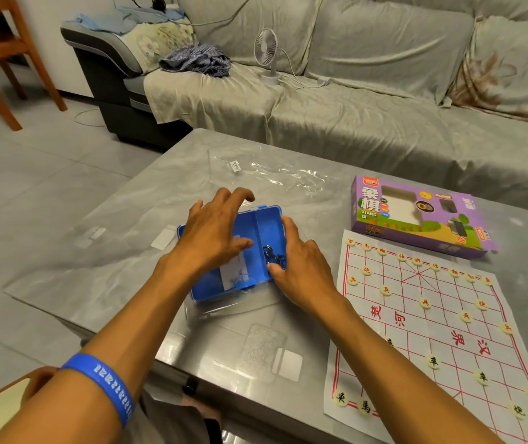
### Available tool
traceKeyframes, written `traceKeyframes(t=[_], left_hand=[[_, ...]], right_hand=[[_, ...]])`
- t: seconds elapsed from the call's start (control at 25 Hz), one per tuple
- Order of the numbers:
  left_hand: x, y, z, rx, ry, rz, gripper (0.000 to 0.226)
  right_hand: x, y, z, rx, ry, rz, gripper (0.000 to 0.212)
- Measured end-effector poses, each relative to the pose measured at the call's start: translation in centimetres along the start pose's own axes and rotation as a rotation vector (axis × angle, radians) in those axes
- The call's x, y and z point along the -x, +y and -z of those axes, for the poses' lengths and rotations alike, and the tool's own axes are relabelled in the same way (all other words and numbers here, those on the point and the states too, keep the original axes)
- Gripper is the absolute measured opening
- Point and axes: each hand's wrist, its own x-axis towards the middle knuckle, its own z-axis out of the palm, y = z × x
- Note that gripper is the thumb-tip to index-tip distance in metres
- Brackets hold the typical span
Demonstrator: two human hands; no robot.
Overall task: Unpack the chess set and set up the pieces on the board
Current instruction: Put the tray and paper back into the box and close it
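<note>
A blue plastic case lies open on the grey table, with a white paper slip and a metal key ring inside. My left hand hovers over the case's left half, fingers spread and bent, holding nothing that I can see. My right hand rests against the case's right edge, its thumb at the near rim. To the right lies the paper xiangqi board with several round cream pieces: red-marked ones along the far rows, black-marked ones near me.
The purple xiangqi box lies beyond the board. Crumpled clear plastic wrap lies beyond the case, and a small clear bag sits near the table's front edge. A sofa with a small fan stands behind the table.
</note>
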Motion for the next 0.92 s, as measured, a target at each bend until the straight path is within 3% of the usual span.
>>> traceKeyframes(t=[0.24,0.44,0.52,0.64,0.8,0.92], left_hand=[[0.2,-0.1,3.1,0.336,0.061,0.305,0.051],[1.0,-0.8,4.9,0.69,0.211,0.474,0.036],[1.3,-1.1,4.8,0.944,0.297,0.587,0.035],[1.7,-0.8,4.6,1.397,0.304,0.744,0.03],[2.6,0.0,4.5,1.391,0.043,0.852,0.018],[2.8,-1.2,5.5,1.365,-0.026,0.875,0.017]], right_hand=[[0.0,-0.4,0.2,0.045,-0.056,-0.056,0.082],[-0.3,-0.8,1.0,0.028,-0.102,-0.106,0.077],[0.1,-1.3,1.5,-0.141,-0.065,-0.138,0.069],[0.5,-2.7,1.8,-0.578,-0.027,-0.218,0.055],[-0.3,-3.7,1.8,-1.196,0.059,-0.491,0.05],[-1.3,-2.7,3.2,-1.255,0.093,-0.549,0.04]])
